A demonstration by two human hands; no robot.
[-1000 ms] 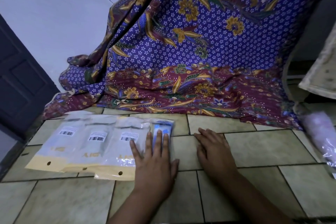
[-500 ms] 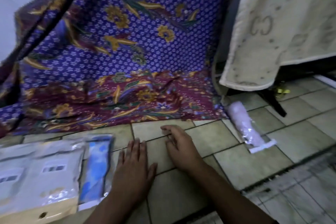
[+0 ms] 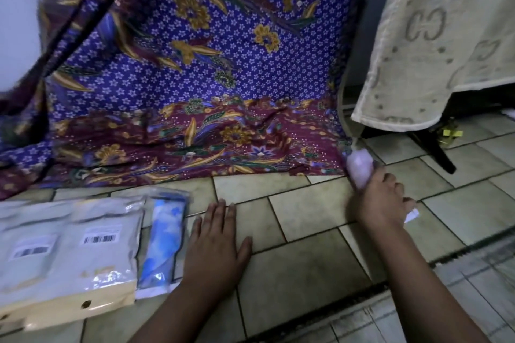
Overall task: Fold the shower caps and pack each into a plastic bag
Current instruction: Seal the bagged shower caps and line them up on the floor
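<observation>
A pale purple roll in clear plastic (image 3: 361, 168) lies on the tiled floor at the right, by the hem of the batik cloth. My right hand (image 3: 383, 200) grips its lower half; a white end of the roll pokes out past my fingers. My left hand (image 3: 216, 248) rests flat on the tiles with its fingers straight, just right of a packed blue shower cap in a clear bag (image 3: 164, 242). Left of that lie white and cream packed bags with barcode labels (image 3: 103, 259), overlapping one another.
A purple and maroon batik cloth (image 3: 195, 78) hangs behind and spreads onto the tiled floor (image 3: 306, 267). A cream towel (image 3: 434, 44) drapes over a dark frame at the right. A grey mat (image 3: 446, 315) lies at the lower right.
The view swung right. My right hand left the tile in front of me, reached right and took hold of the purple roll. My left hand stayed flat beside the blue bag.
</observation>
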